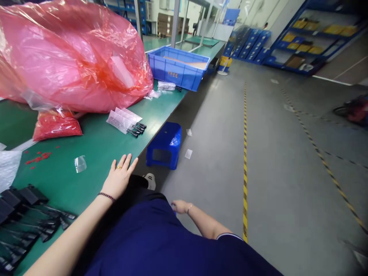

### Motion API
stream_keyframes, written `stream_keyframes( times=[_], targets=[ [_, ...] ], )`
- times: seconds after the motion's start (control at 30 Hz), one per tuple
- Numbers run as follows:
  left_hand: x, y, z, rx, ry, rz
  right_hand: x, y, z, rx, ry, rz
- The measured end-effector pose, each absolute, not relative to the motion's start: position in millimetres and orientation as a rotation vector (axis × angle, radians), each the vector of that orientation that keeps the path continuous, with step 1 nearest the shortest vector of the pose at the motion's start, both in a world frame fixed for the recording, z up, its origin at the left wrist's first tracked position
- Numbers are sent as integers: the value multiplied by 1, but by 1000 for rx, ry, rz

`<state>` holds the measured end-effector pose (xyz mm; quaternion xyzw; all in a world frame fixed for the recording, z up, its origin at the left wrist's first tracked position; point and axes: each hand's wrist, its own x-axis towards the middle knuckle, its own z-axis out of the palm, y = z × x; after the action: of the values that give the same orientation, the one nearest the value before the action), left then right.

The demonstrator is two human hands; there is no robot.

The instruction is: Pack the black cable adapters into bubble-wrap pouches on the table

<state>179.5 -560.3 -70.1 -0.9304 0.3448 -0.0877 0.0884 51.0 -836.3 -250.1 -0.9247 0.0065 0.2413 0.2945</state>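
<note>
Resting palm-down at the edge of the green table [100,142], the left hand [120,177] lies open, fingers slightly apart, gripping nothing; a dark bracelet [106,197] circles its wrist. The right hand [181,206] is down beside the navy shirt [155,234], fingers curled and partly hidden; whether it grips anything, I cannot tell. Black adapters [33,195] cluster on the near left of the table, some plugs close to the left forearm. Beyond them lie a scrap of clear film [80,164] and loose red bits [43,156]. Past the left hand and apart from it, wrapped packs [122,119] lie near the table edge, black plugs poking out. To their left sits a small red bag [59,126], just beside a huge pink bag [71,57]. A blue stool [165,140] stands on the floor by the table. Farther along the table is a blue crate [178,74]. Striped tape [245,153] runs along the floor toward blue shelves [310,53] in the distance.
</note>
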Motion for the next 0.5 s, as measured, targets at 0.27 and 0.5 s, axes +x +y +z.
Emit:
stream_keyframes(
  times=[0.27, 0.5],
  targets=[
    [181, -551, -74, -2829, 1090, -314, 95, -855, -242, -2447, 351, 463],
    [183, -551, -74, -2847, 1135, -307, -18, -869, -243, -2251, 692, 336]
  ],
)
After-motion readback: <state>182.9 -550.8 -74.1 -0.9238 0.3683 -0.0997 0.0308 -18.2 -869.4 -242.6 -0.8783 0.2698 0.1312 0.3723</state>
